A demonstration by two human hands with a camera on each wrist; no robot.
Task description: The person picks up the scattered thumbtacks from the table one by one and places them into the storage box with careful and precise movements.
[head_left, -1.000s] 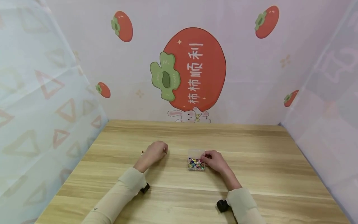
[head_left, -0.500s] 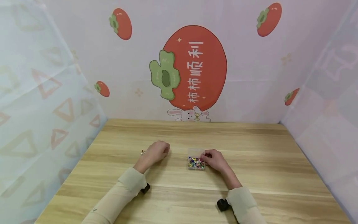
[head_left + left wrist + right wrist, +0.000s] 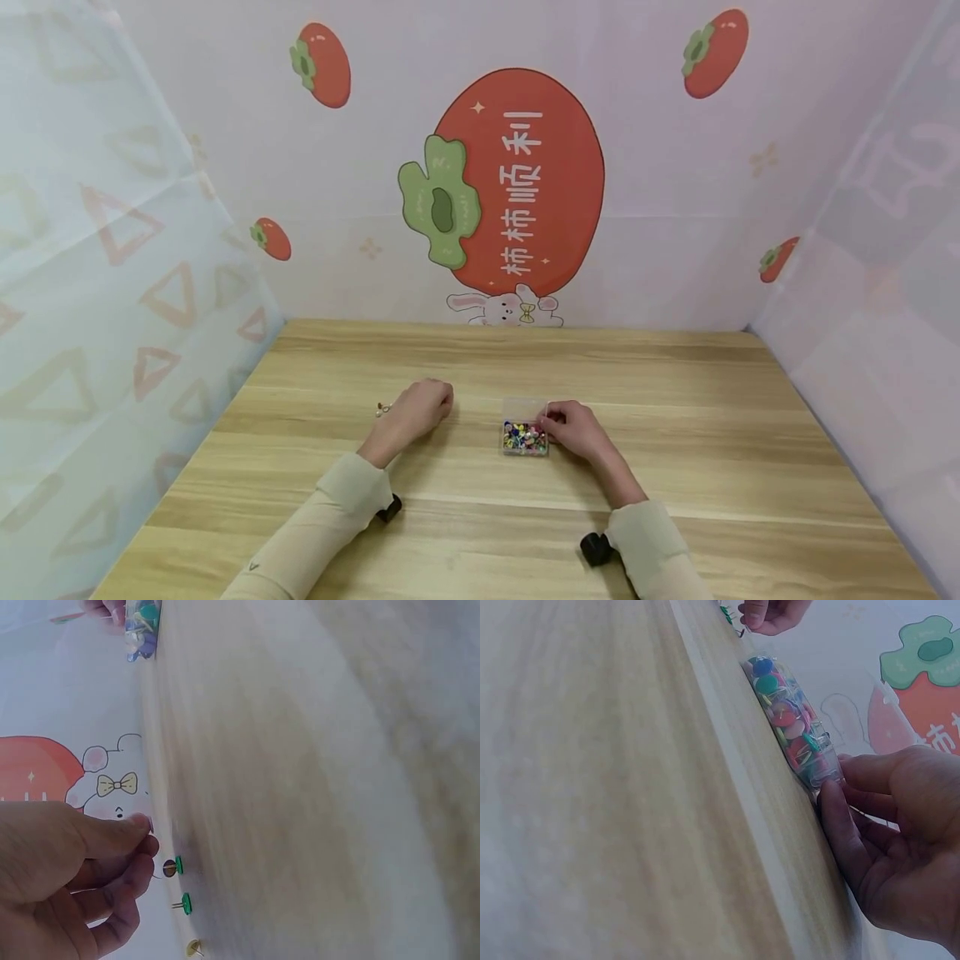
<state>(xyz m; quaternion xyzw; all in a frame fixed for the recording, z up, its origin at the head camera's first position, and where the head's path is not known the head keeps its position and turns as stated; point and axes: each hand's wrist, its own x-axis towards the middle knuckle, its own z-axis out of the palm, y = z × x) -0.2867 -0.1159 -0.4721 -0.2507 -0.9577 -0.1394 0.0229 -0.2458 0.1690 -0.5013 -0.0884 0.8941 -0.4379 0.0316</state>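
hands: right point(image 3: 922, 847) pinches box point(image 3: 791, 720) | left point(image 3: 41, 851) beside green pushpins point(image 3: 187, 903), wrist views only

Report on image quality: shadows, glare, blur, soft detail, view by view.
Head view: fairly even light, soft shadows on the table, loose pins too small to make out well; left wrist view: table grain smeared and hazy, left hand noticeably clearer; right wrist view: table pale and blurred at lower left, small glints on the clear box.
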